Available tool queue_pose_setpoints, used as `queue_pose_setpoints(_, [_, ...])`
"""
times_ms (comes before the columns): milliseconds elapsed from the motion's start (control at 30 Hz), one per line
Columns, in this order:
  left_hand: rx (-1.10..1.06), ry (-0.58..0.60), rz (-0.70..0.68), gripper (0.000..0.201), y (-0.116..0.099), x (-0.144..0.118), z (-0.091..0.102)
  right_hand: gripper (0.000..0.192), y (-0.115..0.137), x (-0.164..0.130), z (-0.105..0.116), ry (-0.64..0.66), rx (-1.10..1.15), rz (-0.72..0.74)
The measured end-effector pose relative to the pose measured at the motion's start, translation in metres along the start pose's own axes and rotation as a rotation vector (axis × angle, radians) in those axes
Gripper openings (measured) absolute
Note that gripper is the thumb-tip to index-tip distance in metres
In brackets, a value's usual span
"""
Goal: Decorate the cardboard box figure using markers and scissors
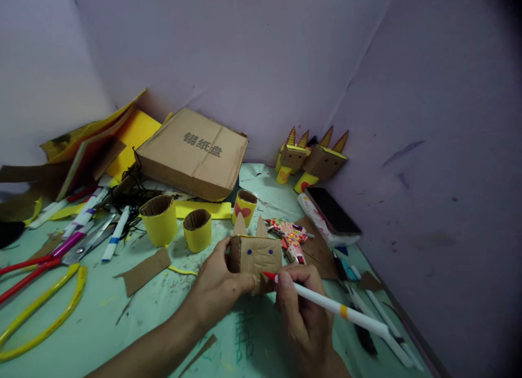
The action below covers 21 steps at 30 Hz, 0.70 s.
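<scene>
The left hand [218,288] grips the cardboard head [255,255] on the table [134,318]; the right hand [304,313] pinches a red-tipped marker [334,307] at its face. A wobble could smear the line.

Single head-worn view, angled forward and down over the table [122,313], close above both hands. Faces a corner where two purple walls [261,57] meet. No second view to overlap.
</scene>
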State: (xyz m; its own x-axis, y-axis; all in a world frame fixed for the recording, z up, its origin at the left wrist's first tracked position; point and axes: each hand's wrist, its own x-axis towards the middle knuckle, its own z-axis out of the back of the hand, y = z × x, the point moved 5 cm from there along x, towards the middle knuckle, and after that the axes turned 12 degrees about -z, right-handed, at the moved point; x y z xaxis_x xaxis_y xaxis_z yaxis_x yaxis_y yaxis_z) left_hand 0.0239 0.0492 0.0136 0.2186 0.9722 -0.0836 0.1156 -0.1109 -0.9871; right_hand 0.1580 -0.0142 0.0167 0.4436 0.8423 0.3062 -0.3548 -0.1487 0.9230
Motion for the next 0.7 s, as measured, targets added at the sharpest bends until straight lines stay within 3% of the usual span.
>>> queue_pose_setpoints(233, [-0.005, -0.015, -0.002, 0.072, 0.0037, -0.0004, 0.0015, 0.022, -0.002, 0.0043, 0.003, 0.027, -0.067, 0.096])
queue_pose_setpoints(700, [-0.003, -0.028, -0.026, 0.067, 0.0016, -0.0004, 0.0021, 0.02, 0.0046, 0.0017, 0.0012, -0.032, -0.085, 0.035])
